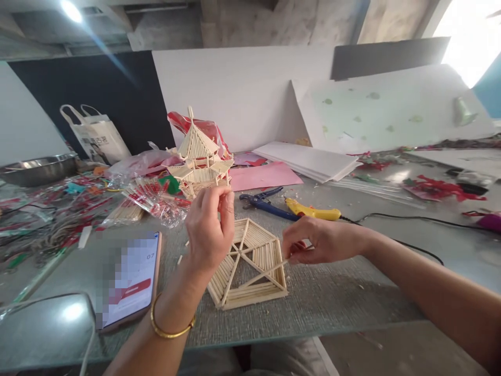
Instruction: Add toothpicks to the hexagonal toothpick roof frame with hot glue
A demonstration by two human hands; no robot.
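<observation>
A hexagonal frame of thin wooden sticks [230, 299] lies flat on the table in front of me, with spokes meeting at its middle and rows of sticks filling several sections. My right hand [313, 240] pinches the end of a loose wooden stick [263, 275], which slants across the near right part of the frame. My left hand [211, 219] is raised over the frame's left side, thumb and fingertips pressed together. Whatever those fingertips hold, if anything, is too small to make out. Part of the frame is hidden behind the left hand.
Behind stands a stick-built pagoda model [199, 151]. Blue-handled cutters [270, 204] and a yellow glue gun [313, 210] with a black cord lie beyond the right hand. A phone [135, 282], bagged sticks [156, 201] and a metal bowl [39, 169] are on the left.
</observation>
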